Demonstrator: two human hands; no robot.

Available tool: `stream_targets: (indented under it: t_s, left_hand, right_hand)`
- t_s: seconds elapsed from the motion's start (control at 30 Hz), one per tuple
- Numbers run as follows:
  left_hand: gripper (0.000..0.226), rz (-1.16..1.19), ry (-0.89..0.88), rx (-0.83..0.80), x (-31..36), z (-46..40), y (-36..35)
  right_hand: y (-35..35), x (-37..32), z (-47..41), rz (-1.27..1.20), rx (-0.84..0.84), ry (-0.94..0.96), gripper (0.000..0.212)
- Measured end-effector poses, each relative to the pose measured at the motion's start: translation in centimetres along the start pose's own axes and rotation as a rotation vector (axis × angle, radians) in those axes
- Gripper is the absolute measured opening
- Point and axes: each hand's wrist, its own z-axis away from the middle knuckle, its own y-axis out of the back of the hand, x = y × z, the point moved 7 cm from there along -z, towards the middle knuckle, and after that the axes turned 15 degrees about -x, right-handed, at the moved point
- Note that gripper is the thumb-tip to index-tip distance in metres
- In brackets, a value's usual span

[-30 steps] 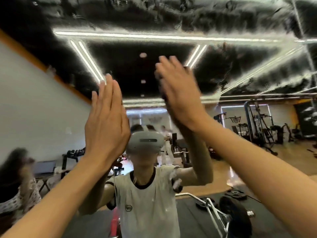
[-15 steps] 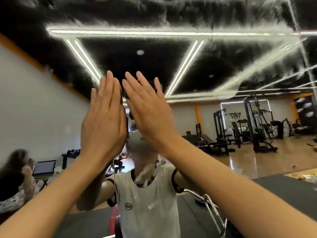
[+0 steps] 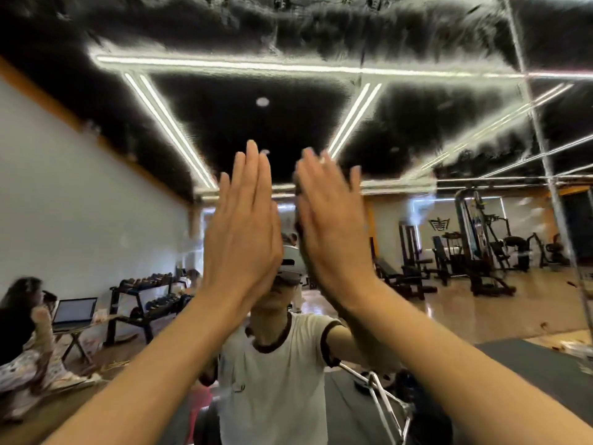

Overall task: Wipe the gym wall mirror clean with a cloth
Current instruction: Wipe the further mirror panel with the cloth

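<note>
Mirror (image 3: 417, 130) fills the view ahead; upper part streaked and smeared, with a vertical seam well right of the fingers.

Far left of the fingers, low: seated person (image 3: 22, 342), reflected, beside a laptop (image 3: 75, 311) on a small folding bench. Dumbbell rack (image 3: 144, 303) just right of the laptop, below finger level.

Left hand (image 3: 242, 229): raised, back toward camera, fingers (image 3: 252, 168) straight and close together, pointing up, holding nothing visible. Palm faces the mirror; contact with the glass cannot be told.

Right hand (image 3: 333, 229): just beside the left, a narrow gap between them. Fingers straight, slightly blurred, leaning up and left. Something dark shows along the left edge of the hand; cannot tell whether it is the cloth or the hand's reflection. Cloth otherwise not made out.

Below and between the hands: reflected wearer in white shirt (image 3: 276, 380), with headset (image 3: 290, 263).

Right of the fingers, lower: weight machines (image 3: 481, 245) on wood floor.
</note>
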Motion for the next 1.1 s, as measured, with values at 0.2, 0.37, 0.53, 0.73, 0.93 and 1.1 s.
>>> stream_targets:
  t_s: [0.2,0.37,0.53,0.73,0.93,1.1]
  left_hand:
    - [0.060,-0.099,0.027,-0.012,0.4,-0.3,-1.4]
    - [0.061,-0.111,0.030,-0.019,0.7,-0.3,-1.5]
    - [0.061,-0.091,0.045,-0.027,0.8,-0.3,-1.3]
    - [0.061,-0.083,0.042,-0.059,0.9,-0.3,-1.1]
    - [0.062,-0.055,0.060,-0.053,1.8,-0.7,-1.1]
    - [0.061,-0.052,0.092,0.019,4.7,-2.4,-2.9]
  right_hand:
    - [3.0,6.0,0.5,0.042,-0.206,0.237,0.046]
    - [9.0,16.6,2.2,-0.049,-0.061,-0.178,0.047]
    - [3.6,7.2,-0.6,-0.049,-0.009,-0.058,0.043]
    - [3.8,7.2,-1.9,0.033,-0.171,0.252,0.052]
    - [10.0,18.9,-0.5,-0.098,0.071,-0.338,0.044]
    - [2.8,5.2,-6.2,-0.038,-0.047,0.139,0.038]
